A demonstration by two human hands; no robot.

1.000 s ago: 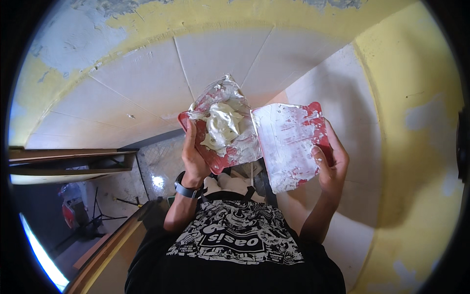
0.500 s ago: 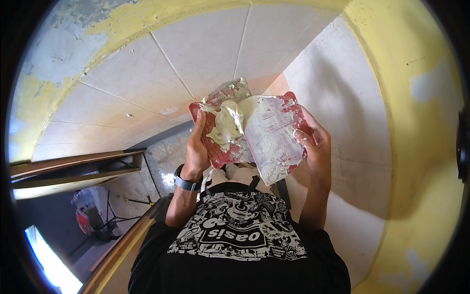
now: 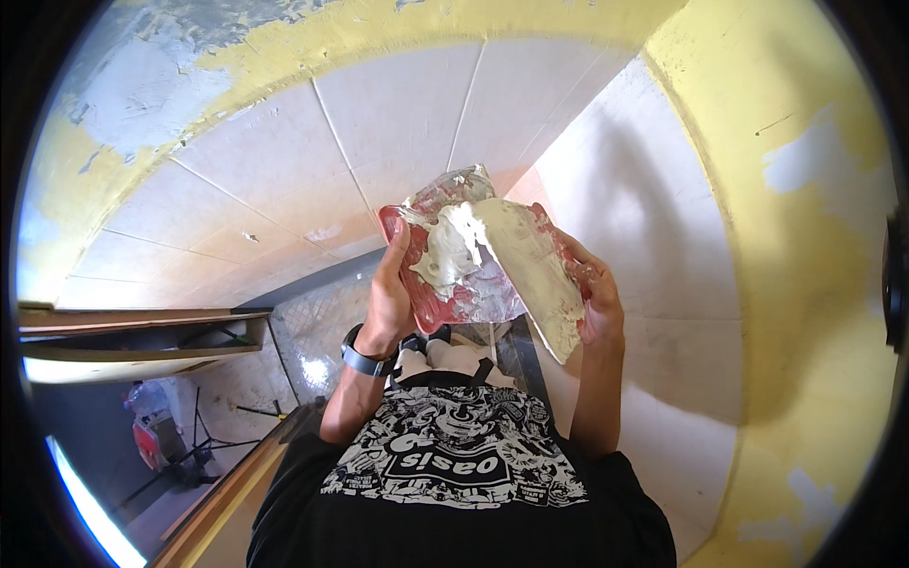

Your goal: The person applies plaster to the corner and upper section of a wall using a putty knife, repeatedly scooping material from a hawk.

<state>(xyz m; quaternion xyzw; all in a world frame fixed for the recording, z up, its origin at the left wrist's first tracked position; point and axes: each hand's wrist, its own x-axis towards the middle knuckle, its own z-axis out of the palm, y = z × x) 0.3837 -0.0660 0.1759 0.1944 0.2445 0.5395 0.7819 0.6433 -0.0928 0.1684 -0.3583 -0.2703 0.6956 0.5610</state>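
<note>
My left hand [image 3: 386,301] is closed on a red plastic putty spreader [image 3: 431,305], its thumb over the near face. A thick lump of cream putty [image 3: 443,254] lies on that face. In my right hand [image 3: 598,301] is a second red putty spreader [image 3: 535,270], gripped by its right edge and tilted. Putty coats most of its visible face. Its left edge meets the lump on the first spreader. The fingers behind both spreaders are hidden.
A tiled wall [image 3: 275,170] faces me, with yellow patchy plaster [image 3: 365,38] above. Another yellow wall [image 3: 805,284] stands at the right. An open wooden shelf [image 3: 142,350] is at the left, near a black tripod stand [image 3: 204,426] on the floor.
The right spreader has turned steeper, its face now showing more putty, and its edge has moved across the lump. My right hand has shifted slightly down and left.
</note>
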